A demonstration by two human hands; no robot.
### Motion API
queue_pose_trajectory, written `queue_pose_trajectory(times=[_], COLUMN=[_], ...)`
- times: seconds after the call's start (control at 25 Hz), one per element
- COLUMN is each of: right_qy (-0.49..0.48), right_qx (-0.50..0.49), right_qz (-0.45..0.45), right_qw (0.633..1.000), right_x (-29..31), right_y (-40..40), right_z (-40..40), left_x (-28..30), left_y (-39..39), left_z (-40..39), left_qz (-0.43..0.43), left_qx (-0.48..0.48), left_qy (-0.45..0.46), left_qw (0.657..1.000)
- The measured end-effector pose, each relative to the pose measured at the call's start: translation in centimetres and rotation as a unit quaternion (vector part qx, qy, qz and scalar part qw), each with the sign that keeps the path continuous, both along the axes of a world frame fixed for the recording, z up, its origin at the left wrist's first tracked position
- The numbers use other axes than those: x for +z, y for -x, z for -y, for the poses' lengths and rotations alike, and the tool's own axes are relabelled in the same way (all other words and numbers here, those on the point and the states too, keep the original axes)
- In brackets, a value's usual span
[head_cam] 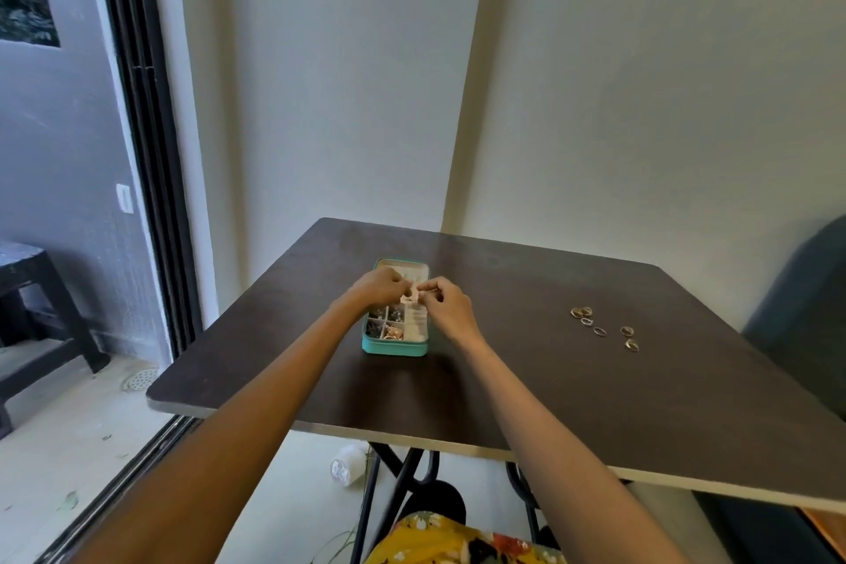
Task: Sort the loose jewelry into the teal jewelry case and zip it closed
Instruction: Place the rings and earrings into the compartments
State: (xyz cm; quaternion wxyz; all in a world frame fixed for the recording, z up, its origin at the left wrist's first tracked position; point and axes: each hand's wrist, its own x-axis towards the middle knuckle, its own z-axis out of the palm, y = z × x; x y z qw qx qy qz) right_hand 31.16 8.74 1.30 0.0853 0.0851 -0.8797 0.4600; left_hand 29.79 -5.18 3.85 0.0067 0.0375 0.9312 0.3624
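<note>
Teal case (395, 347), open, mid-table, part-filled; left hand (381, 286) and right hand (446, 305) together pinching a small white piece (410, 297) above it; loose rings (600, 328) well right; risk: piece slips, drops into wrong compartment.

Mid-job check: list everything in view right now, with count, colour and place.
Teal jewelry case: one, open, centre of table, jewelry in its small compartments.
Small white piece: one, pinched between both hands above the case; what it is cannot be told.
Loose rings: about seven, gold and silver toned, scattered on the table's right side.
Table: one, dark brown.
Stool: one, dark, outside at left.
White container: one, on the floor under the table.
Left hand: pinching the white piece.
Right hand: pinching the white piece.
</note>
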Motion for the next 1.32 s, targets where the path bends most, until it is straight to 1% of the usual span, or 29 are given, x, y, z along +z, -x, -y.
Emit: queue_pose_trajectory(times=[0.12, 0.2, 0.28, 0.4, 0.52, 0.64, 0.76, 0.84, 1.04, 1.16, 1.2, 1.24, 1.32], right_qy=[0.044, 0.059, 0.06, 0.024, -0.029, -0.094, -0.139, -0.157, -0.153, -0.19, -0.186, -0.159, -0.058], right_qx=[-0.05, -0.088, -0.135, -0.217, -0.3, -0.34, -0.339, -0.339, -0.346, -0.293, -0.269, -0.246, -0.21], right_qz=[-0.018, -0.027, -0.024, -0.015, -0.019, -0.016, -0.005, 0.011, 0.035, 0.054, 0.058, 0.064, 0.072], right_qw=[0.998, 0.994, 0.989, 0.976, 0.953, 0.936, 0.93, 0.927, 0.925, 0.935, 0.943, 0.954, 0.973], right_x=[0.3, 0.5, 0.1, -1.2, -2.6, -3.5, -3.7, -3.8, -4.0, -3.7, -3.7, -3.8, -3.9], right_y=[0.7, 0.9, 1.1, 1.3, 1.4, 1.6, 2.6, 3.5, 4.6, 4.1, 3.8, 3.5, 3.0], right_z=[-2.0, -4.7, -8.1, -13.6, -18.9, -22.2, -23.8, -24.3, -25.0, -24.3, -24.1, -24.1, -24.2], left_x=[0.0, -0.4, -1.4, -3.8, -5.0, -5.1, -5.7, -6.4, -6.8, -6.6, -6.6, -6.7, -6.8], left_y=[0.3, 0.6, 1.2, 2.1, 2.7, 3.8, 5.3, 6.2, 6.9, 6.6, 6.6, 6.6, 6.4], left_z=[-3.4, -7.3, -11.6, -18.1, -23.6, -26.7, -27.5, -27.5, -27.6, -27.4, -27.3, -27.1, -26.7], left_qz=[-0.059, -0.063, -0.052, -0.034, -0.029, -0.044, -0.058, -0.073, -0.108, -0.109, -0.108, -0.108, -0.107], left_qx=[-0.013, -0.03, -0.031, -0.049, -0.09, -0.119, -0.148, -0.153, -0.171, -0.163, -0.158, -0.15, -0.134], left_qy=[-0.1, -0.155, -0.185, -0.188, -0.151, -0.122, -0.073, -0.061, -0.054, -0.079, -0.099, -0.126, -0.188], left_qw=[0.993, 0.985, 0.981, 0.98, 0.984, 0.984, 0.985, 0.984, 0.978, 0.977, 0.977, 0.975, 0.967])
